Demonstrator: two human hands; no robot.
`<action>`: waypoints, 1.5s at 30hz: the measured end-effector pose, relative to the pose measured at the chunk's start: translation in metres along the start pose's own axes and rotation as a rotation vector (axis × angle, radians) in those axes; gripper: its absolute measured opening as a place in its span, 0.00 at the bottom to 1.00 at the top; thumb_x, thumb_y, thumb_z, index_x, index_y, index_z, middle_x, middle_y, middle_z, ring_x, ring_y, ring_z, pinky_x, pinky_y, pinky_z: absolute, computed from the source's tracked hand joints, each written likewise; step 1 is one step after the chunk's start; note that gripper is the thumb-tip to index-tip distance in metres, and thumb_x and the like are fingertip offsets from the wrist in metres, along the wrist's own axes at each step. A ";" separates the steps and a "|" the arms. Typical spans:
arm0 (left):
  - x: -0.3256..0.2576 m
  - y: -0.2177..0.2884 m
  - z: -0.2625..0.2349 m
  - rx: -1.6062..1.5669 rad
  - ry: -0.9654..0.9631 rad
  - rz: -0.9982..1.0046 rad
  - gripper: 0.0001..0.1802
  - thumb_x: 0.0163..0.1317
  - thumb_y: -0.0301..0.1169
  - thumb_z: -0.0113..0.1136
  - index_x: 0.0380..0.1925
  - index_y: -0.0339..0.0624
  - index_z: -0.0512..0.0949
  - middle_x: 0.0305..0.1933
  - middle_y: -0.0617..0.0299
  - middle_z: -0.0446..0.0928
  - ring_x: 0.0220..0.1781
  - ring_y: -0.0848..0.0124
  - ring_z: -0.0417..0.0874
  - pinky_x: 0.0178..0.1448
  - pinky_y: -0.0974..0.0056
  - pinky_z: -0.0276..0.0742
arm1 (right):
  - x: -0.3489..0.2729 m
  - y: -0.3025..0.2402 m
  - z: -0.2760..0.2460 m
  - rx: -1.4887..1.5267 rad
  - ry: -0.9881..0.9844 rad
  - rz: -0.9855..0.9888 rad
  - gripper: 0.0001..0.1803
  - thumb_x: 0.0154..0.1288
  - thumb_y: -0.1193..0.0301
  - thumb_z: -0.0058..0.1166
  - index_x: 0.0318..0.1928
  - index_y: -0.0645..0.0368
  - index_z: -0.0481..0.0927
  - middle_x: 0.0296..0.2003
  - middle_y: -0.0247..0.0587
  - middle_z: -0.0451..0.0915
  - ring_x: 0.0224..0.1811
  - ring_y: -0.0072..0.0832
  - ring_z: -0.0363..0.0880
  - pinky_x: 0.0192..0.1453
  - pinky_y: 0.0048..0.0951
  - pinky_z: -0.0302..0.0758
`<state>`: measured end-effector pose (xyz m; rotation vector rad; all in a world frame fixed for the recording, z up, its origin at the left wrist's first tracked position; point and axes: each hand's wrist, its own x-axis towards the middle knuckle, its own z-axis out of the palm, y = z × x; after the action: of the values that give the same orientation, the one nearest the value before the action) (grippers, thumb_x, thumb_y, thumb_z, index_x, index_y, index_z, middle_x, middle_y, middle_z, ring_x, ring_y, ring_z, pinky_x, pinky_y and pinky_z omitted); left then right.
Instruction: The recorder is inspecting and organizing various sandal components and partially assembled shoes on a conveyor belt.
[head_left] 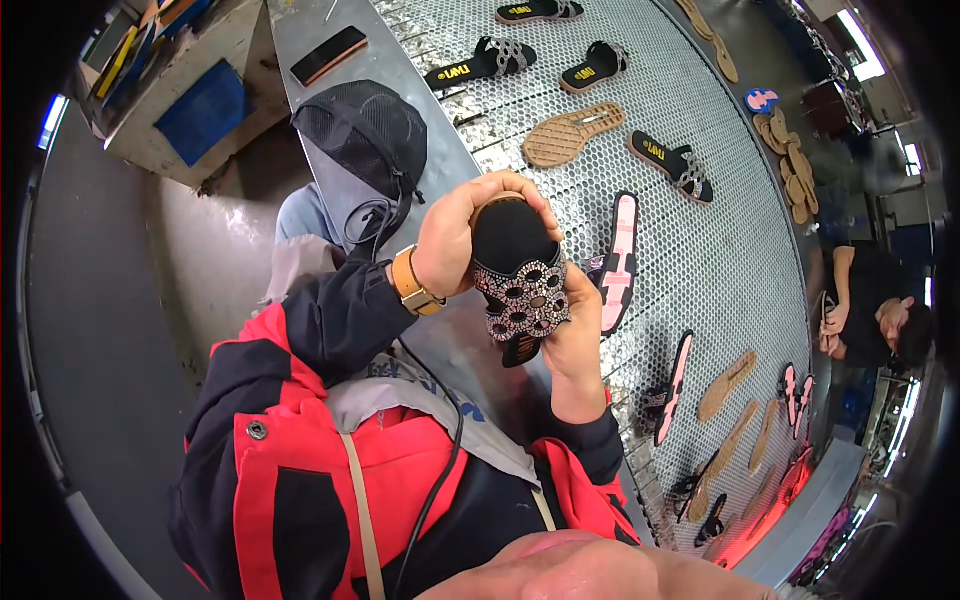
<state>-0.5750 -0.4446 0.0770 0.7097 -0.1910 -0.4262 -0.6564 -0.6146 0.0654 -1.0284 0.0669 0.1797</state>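
A black slide sandal (513,238) with a wide, rhinestone-studded cut-out strap is held between both hands, over the metal ledge. My left hand (447,238), with a tan-strapped watch on its wrist, wraps round the toe end. Fingers of my right hand (574,335) close on the side of the strap and the part nearer me. The sandal's underside is hidden. Just right of the hands, a pink-and-black sole piece (622,262) lies on the mesh conveyor (570,215).
Finished-looking sandals (670,165) and tan outsoles (573,135) lie spread over the conveyor. A black mesh cap (362,135) and a dark block-shaped brush (330,55) rest on the metal ledge (305,20). A cable hangs by my chest. Across the conveyor, another person (870,300) handles something.
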 end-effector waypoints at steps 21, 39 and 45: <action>-0.014 -0.015 0.022 0.068 -0.056 0.024 0.26 0.79 0.46 0.39 0.50 0.33 0.76 0.51 0.44 0.83 0.55 0.56 0.85 0.65 0.53 0.81 | -0.023 -0.007 -0.015 -0.129 -0.033 -0.059 0.20 0.61 0.89 0.64 0.53 0.68 0.82 0.46 0.39 0.89 0.46 0.23 0.88 0.52 0.28 0.85; -0.033 -0.025 0.035 -0.103 -0.109 -0.118 0.36 0.78 0.55 0.45 0.63 0.28 0.75 0.60 0.40 0.82 0.63 0.54 0.85 0.69 0.51 0.82 | -0.051 -0.010 -0.013 -0.363 0.127 -0.064 0.13 0.61 0.85 0.66 0.46 0.65 0.84 0.40 0.34 0.88 0.42 0.19 0.84 0.49 0.25 0.80; -0.031 -0.029 0.045 0.246 -0.123 -0.041 0.22 0.73 0.32 0.61 0.62 0.31 0.74 0.60 0.39 0.83 0.63 0.51 0.85 0.70 0.49 0.81 | -0.061 -0.017 -0.015 -0.546 0.179 -0.185 0.15 0.60 0.81 0.69 0.48 0.64 0.84 0.40 0.37 0.88 0.42 0.22 0.84 0.50 0.29 0.80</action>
<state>-0.6259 -0.4768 0.0909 0.9311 -0.3496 -0.4913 -0.7125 -0.6428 0.0807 -1.5865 0.0871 -0.0704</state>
